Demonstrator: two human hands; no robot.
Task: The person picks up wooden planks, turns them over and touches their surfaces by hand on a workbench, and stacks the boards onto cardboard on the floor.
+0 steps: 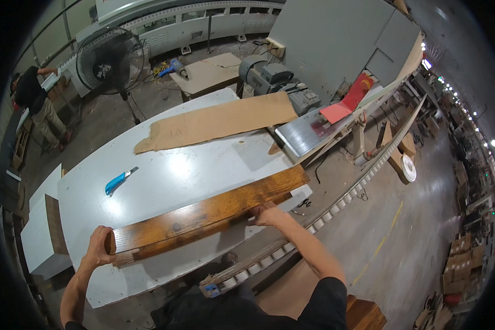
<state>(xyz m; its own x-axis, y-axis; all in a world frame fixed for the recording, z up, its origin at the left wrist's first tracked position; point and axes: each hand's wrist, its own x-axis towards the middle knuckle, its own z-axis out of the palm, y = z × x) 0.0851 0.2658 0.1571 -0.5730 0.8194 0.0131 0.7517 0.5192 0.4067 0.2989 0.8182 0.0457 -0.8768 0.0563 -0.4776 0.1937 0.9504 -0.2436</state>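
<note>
A long brown wood-grain board (203,216) lies slantwise across the near part of a white-topped table (165,179). My left hand (100,247) grips its left end, the thumb at the near corner and the fingers around the end face. Toward the right end, my right hand (270,214) is closed at the board's near edge, some of its fingers hidden. A white strip (297,197) shows beside that end, just past my right hand. Beyond the board, a blue-handled utility knife (115,182) rests on the tabletop with its blade out.
Torn cardboard (220,122) covers the table's far side. To the right stands a machine with a motor (264,74), a metal plate (302,135) and a red guard (349,99). A roller rail (324,220) runs along the near right. A fan (110,60) and another person (38,102) are far left.
</note>
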